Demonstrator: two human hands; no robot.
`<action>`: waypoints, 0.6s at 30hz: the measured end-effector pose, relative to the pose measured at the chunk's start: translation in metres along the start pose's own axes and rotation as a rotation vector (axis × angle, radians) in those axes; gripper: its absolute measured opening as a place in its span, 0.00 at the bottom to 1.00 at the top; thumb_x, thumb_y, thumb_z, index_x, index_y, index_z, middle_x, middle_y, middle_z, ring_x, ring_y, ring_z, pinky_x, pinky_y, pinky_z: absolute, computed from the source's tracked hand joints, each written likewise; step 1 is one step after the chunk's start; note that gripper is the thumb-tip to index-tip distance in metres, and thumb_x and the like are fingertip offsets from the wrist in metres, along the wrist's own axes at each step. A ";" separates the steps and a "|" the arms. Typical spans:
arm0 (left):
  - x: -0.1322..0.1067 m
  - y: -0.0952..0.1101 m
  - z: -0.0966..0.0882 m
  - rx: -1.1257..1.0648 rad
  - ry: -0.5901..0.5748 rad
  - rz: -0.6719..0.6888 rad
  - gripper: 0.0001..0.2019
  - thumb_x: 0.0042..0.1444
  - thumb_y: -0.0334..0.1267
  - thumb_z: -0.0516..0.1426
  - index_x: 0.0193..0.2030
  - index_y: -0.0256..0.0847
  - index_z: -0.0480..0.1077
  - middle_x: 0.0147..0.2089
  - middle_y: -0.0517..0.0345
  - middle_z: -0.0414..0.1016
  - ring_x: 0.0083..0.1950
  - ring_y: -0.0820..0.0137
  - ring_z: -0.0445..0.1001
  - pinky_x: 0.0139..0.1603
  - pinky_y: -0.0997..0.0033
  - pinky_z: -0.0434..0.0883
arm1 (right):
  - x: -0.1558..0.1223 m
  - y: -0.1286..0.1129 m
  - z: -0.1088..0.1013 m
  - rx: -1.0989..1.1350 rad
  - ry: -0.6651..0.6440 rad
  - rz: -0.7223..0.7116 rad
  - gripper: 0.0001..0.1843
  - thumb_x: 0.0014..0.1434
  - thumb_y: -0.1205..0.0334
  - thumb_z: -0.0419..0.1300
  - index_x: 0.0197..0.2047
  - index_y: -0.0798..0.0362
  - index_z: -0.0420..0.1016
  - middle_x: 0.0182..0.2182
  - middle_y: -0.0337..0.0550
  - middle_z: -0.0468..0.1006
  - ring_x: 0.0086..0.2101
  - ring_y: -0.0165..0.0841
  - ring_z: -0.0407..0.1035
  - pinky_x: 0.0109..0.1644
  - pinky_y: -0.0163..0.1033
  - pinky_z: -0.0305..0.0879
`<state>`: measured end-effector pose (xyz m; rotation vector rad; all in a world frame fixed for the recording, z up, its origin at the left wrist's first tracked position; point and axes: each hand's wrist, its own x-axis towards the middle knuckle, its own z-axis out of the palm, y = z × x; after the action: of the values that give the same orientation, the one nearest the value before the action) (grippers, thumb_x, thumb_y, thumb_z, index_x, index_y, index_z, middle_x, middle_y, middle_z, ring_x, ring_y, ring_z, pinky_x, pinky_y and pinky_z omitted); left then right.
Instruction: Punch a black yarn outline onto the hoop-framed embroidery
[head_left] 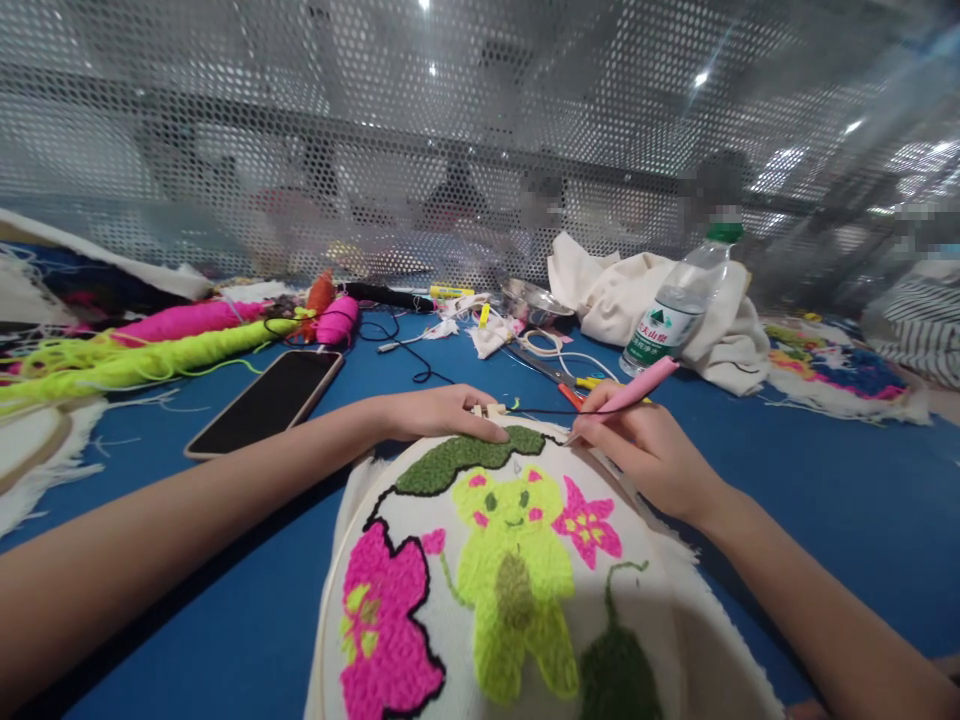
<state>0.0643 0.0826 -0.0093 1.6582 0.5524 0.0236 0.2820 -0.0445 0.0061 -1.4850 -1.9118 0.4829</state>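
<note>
Embroidery hoop (330,600), lower centre of the frame, on the blue bench (825,480), carrying cloth with yellow figure, pink flowers and green patches. Right hand (645,450): grip closed around a pink punch needle (626,395), tip at the cloth's upper edge. Left hand (442,412): fingers flat on the hoop's top, pinching nothing; phone (266,400) at centre left, water bottle (679,310) at upper right.

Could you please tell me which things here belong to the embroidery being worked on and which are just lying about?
In use: embroidery hoop with its stitched cloth, steadied by the left hand; pink punch needle in the right hand; dark thread.

Lying about: phone, water bottle, yarn skeins, scissors, metal bowl.
</note>
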 end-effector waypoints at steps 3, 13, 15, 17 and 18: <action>0.000 0.000 0.000 0.001 -0.003 0.008 0.12 0.47 0.45 0.62 0.34 0.39 0.72 0.32 0.59 0.75 0.32 0.72 0.72 0.34 0.75 0.65 | -0.001 0.001 -0.002 -0.010 -0.023 -0.024 0.15 0.63 0.55 0.50 0.31 0.54 0.70 0.31 0.43 0.72 0.30 0.32 0.68 0.36 0.38 0.64; 0.000 0.000 -0.001 0.002 -0.001 0.003 0.12 0.47 0.46 0.62 0.33 0.39 0.72 0.32 0.60 0.76 0.33 0.71 0.72 0.34 0.75 0.65 | -0.002 -0.003 -0.008 -0.072 -0.018 -0.052 0.15 0.63 0.57 0.50 0.28 0.53 0.69 0.28 0.43 0.72 0.31 0.35 0.69 0.35 0.39 0.63; 0.000 -0.001 -0.001 -0.002 0.000 0.007 0.11 0.47 0.45 0.62 0.33 0.40 0.73 0.32 0.61 0.76 0.33 0.72 0.72 0.35 0.75 0.65 | -0.002 -0.002 -0.008 -0.072 -0.023 -0.051 0.14 0.63 0.57 0.50 0.29 0.53 0.69 0.26 0.43 0.72 0.31 0.36 0.69 0.35 0.39 0.63; 0.000 -0.001 0.000 -0.015 -0.005 0.005 0.10 0.48 0.44 0.62 0.33 0.40 0.73 0.31 0.62 0.76 0.33 0.72 0.72 0.36 0.75 0.65 | -0.002 -0.001 -0.008 -0.067 -0.017 -0.072 0.14 0.63 0.57 0.50 0.29 0.53 0.69 0.26 0.42 0.72 0.31 0.35 0.69 0.36 0.39 0.63; 0.000 -0.001 0.000 -0.022 -0.010 0.001 0.10 0.48 0.44 0.61 0.33 0.40 0.72 0.31 0.62 0.76 0.33 0.72 0.72 0.35 0.75 0.65 | -0.002 -0.002 -0.008 -0.064 -0.014 -0.084 0.14 0.63 0.57 0.49 0.29 0.53 0.69 0.26 0.42 0.72 0.30 0.35 0.69 0.36 0.39 0.63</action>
<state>0.0636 0.0831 -0.0103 1.6365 0.5422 0.0217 0.2866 -0.0481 0.0120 -1.4382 -2.0090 0.3984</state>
